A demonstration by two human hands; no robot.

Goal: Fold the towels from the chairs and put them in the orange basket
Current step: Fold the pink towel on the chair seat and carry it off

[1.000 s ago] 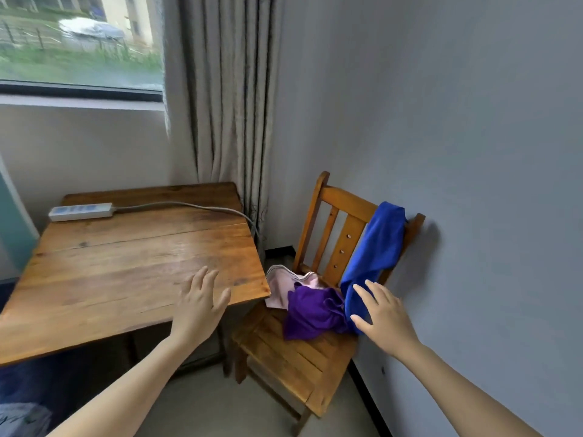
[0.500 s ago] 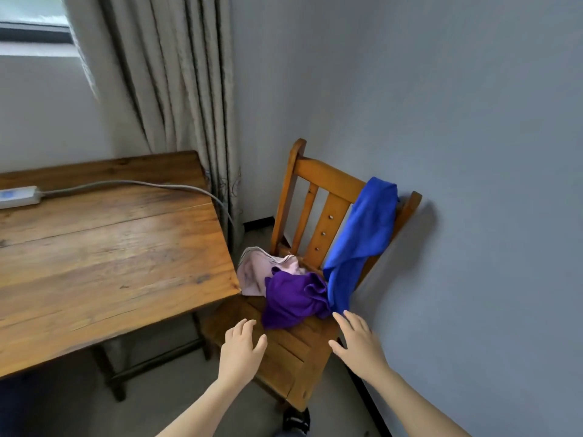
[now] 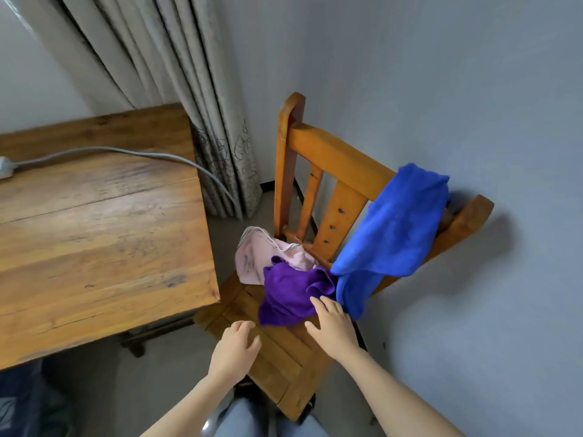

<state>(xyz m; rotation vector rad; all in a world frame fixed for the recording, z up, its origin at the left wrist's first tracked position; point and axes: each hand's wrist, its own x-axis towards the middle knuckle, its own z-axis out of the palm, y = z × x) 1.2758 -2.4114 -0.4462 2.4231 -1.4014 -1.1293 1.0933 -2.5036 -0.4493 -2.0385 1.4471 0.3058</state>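
A wooden chair [image 3: 284,367] stands against the grey wall. A blue towel [image 3: 391,238] hangs over its backrest and drapes down to the seat. A crumpled purple towel [image 3: 290,291] lies on the seat, with a pink towel [image 3: 262,257] behind it at the seat's far left. My right hand [image 3: 332,326] is open, fingers spread, fingertips at the purple towel's near edge. My left hand [image 3: 235,348] hovers open over the seat's front left, holding nothing. No orange basket is in view.
A wooden table [image 3: 94,247] stands left of the chair, its corner close to the seat. A grey cable [image 3: 126,152] runs across it from a power strip [image 3: 4,167]. A curtain [image 3: 176,89] hangs behind. Grey floor shows between table and chair.
The view has moved closer to the chair and tilted down. Both hands have come forward over the seat; my right hand now reaches the purple towel's edge.
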